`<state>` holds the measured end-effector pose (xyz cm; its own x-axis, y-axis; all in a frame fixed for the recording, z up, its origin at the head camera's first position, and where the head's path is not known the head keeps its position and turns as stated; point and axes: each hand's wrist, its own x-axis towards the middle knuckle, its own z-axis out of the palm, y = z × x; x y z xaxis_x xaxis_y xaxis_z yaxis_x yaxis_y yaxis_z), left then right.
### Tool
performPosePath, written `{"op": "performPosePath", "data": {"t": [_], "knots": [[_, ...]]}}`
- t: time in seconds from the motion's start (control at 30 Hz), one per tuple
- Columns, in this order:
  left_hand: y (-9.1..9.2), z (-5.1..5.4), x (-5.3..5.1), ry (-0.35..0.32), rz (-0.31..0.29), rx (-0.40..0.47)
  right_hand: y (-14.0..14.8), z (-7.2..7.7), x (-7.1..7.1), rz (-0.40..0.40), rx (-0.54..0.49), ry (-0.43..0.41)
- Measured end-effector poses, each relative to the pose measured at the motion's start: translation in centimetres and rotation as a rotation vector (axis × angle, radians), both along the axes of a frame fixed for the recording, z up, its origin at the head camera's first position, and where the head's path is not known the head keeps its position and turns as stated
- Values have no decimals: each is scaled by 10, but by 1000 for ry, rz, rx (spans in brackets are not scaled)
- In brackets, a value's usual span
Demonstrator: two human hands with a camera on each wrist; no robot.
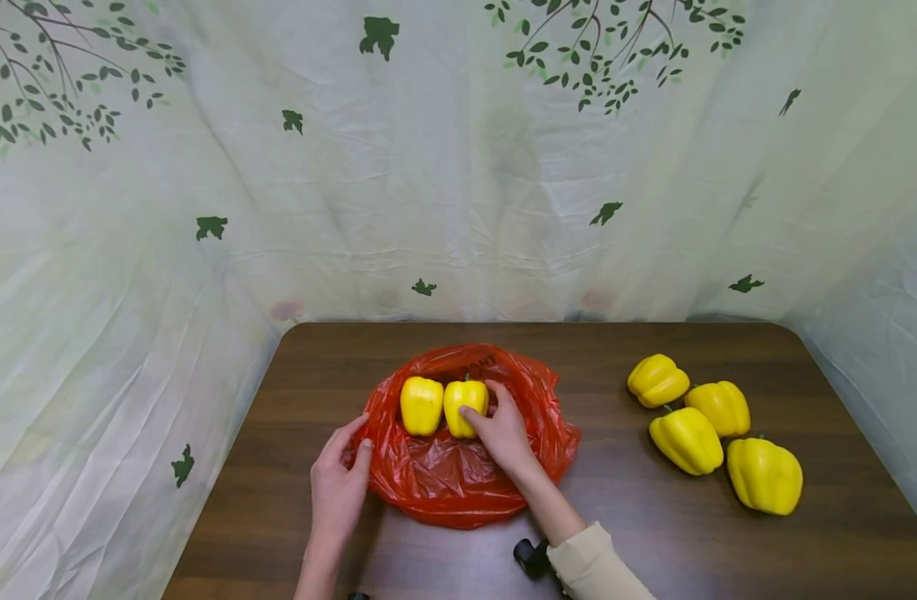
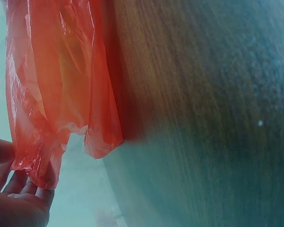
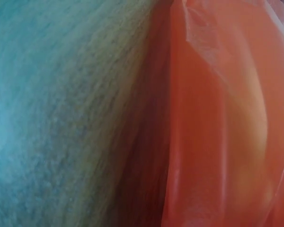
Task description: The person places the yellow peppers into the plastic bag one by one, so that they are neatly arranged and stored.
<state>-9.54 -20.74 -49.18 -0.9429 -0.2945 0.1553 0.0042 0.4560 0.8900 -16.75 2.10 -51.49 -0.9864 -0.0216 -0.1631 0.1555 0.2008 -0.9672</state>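
Observation:
A red plastic bag (image 1: 458, 492) lies spread with its mouth facing up on the table, two yellow bell peppers side by side inside. My right hand (image 1: 503, 429) reaches over the bag's right side and grips the right-hand bell pepper (image 1: 466, 400), thumb in front and fingers at its far right side. The other bell pepper (image 1: 422, 406) stands just left of it. At the bag's left rim, my left hand (image 1: 341, 475) holds the plastic between thumb and fingers; the left wrist view shows the pinched bag edge (image 2: 42, 161). The right wrist view shows the bag's side (image 3: 199, 142), not the hand.
Several yellow bell peppers, one of them nearest the front (image 1: 764, 476), lie grouped at the right of the brown wooden table (image 1: 601, 350). A black object (image 1: 531, 558) shows by the right sleeve. A pale curtain (image 1: 458, 167) with leaf prints hangs behind the table.

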Motion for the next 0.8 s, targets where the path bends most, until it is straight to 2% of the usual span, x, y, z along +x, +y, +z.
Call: {"op": "performPosePath", "data": {"t": [0.23,0.8], "knots": [[-1,0,0,3,7,-14,2,0,0,10,-58,-10],[-2,0,-1,-21,5,-11,7,5,-1,8,-29,-11]]}}
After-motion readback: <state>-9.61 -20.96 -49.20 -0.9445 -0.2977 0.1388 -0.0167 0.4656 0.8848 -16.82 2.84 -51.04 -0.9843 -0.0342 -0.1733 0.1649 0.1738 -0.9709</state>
